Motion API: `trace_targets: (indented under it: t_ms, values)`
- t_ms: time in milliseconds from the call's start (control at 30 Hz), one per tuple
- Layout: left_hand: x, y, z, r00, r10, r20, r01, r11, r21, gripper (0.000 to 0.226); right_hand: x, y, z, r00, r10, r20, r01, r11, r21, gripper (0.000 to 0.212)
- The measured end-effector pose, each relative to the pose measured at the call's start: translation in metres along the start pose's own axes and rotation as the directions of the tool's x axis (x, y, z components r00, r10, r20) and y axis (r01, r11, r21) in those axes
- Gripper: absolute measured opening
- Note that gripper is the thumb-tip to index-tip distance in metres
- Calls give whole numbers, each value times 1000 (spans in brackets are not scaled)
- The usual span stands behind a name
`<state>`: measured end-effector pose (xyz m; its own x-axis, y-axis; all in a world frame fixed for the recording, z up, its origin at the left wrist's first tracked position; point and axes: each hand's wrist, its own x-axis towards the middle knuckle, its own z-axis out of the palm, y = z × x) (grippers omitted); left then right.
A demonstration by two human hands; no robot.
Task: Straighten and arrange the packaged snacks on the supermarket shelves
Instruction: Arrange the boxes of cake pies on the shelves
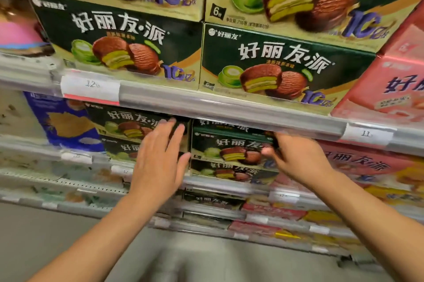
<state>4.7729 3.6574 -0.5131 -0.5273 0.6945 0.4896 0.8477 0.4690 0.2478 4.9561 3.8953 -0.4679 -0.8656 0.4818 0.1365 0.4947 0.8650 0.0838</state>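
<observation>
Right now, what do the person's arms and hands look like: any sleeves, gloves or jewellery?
Both forearms are bare up to the frame edge, with no sleeves in view. The left hand and right hand wear no gloves, and no rings, watch or wristbands show. The picture is slightly blurred, so fine marks cannot be told.

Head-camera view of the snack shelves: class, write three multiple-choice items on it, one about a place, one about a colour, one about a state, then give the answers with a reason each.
1. Where is the right hand?
A. On the top shelf
B. At the right end of a green pie box on the shelf below the price rail
C. On the floor

2. What colour are the boxes at far right?
A. Pink
B. Black
C. White

3. How is the left hand?
A. A fist
B. Gripping a bag
C. Flat, with straight fingers, against the left stack

Answers: B, its fingers curl round that box's end; A, the fronts are pink; C, the palm lies open on the boxes.
</observation>
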Motion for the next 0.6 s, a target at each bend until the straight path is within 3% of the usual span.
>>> trace_targets:
  t_ms: [100,200,367,600]
  values:
    - [21,-21,-5,997,25,76,-40,978,204,65,10,-3,0,998,31,59,-30,999,-28,36]
    - [37,-32,-5,994,-13,108,-17,962,273,64,12,-6,1,998,35,48,-34,999,-29,35]
    - [43,-35,2,997,4,71,-24,958,285,56,15,-10,2,998,64,31,-63,998,-16,33]
    - [45,-33,8,998,22,53,-35,965,261,54,17,-7,2,988,105,114,-107,994,10,33]
